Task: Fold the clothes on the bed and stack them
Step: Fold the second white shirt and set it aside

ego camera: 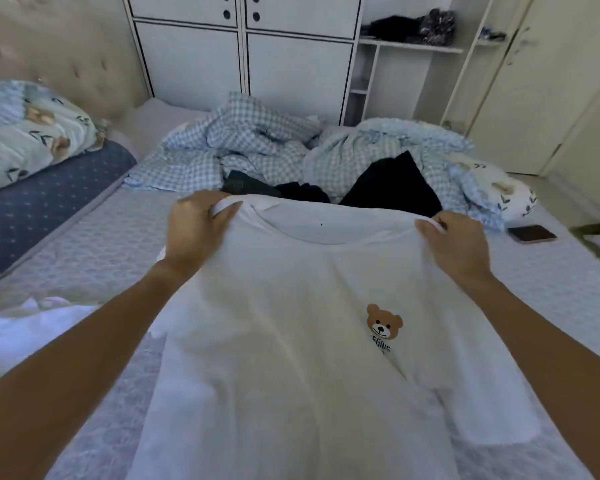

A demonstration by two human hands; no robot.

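White T-shirt (291,341) held spread by shoulders, pinched by left hand (196,230) and right hand (459,247); not yet folded. Dark clothes (388,183) left unfolded on bed (84,237); no stack seen.

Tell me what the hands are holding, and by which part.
Both hands hold the white T-shirt at its shoulders, either side of the neckline: the left hand and the right hand, fingers curled over the fabric's top edge.

White T-shirt (274,341), brown bear print (384,322); blue-checked duvet (243,140).
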